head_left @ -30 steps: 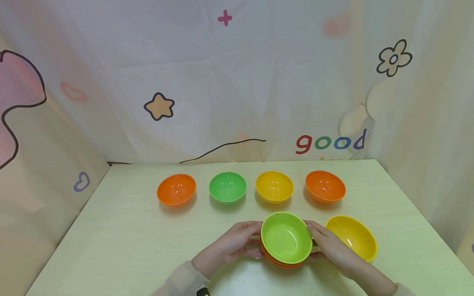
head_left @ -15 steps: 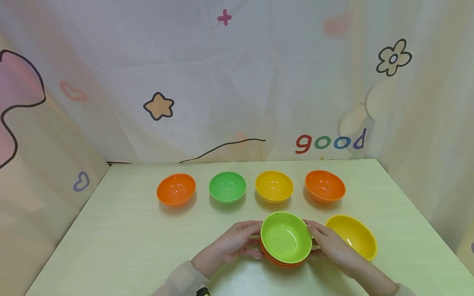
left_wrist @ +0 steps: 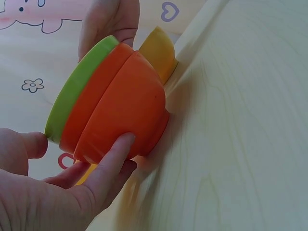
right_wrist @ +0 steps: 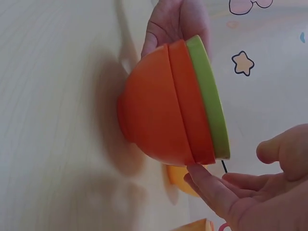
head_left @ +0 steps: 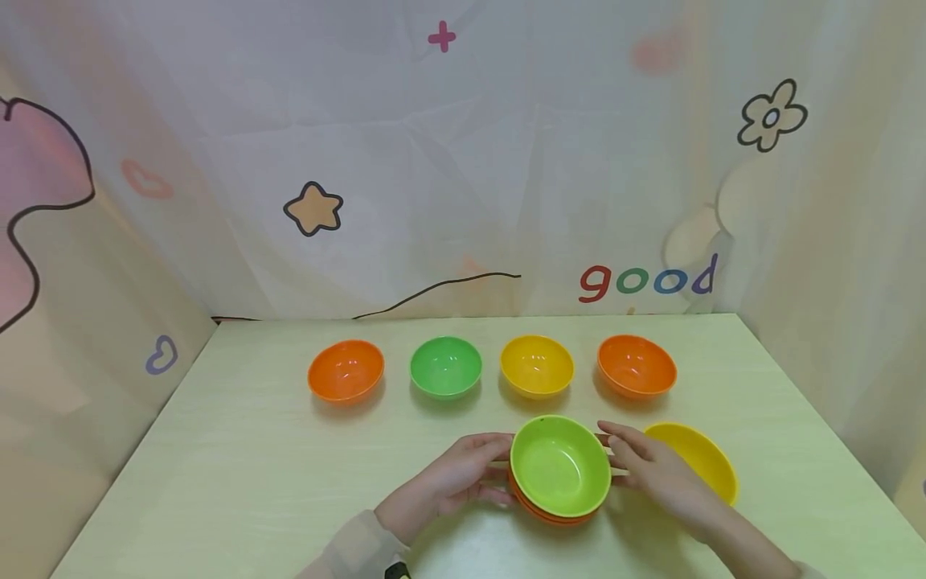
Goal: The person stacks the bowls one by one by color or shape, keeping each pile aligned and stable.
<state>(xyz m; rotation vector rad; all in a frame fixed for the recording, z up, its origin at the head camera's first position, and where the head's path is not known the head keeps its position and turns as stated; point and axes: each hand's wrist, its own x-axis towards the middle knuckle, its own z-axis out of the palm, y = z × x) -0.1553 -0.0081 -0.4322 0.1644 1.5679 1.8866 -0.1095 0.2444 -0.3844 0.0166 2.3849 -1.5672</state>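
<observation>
- While the bowl stack sits upright on or just above the worktop, right of its middle and well forward of the back edge, its steadiness seems to rest mostly with one hand; whether its foot fully bears on the surface is hard to tell.
- The light green bowl nests in the upper orange bowl, which nests in the lower orange bowl; a tug on the top rim alone could part them.
- The left hand pinches the stack's left side, thumb at the green rim, fingers against the lower orange wall. Squeezing or lifting from there alone would probably tip it.
- The right hand has its fingers spread and extended, thumb off the rim, one fingertip touching or almost touching the orange rim. A one-sided push could slide the stack leftward.
- Between the right hand and the worktop's right edge, partly hidden, is the near yellow bowl; the hand could knock it if drawn rightward.
- Along the back edge stand four bowls: left orange bowl, green bowl, back yellow bowl, right orange bowl. A forward shove might strike the last two.
</observation>
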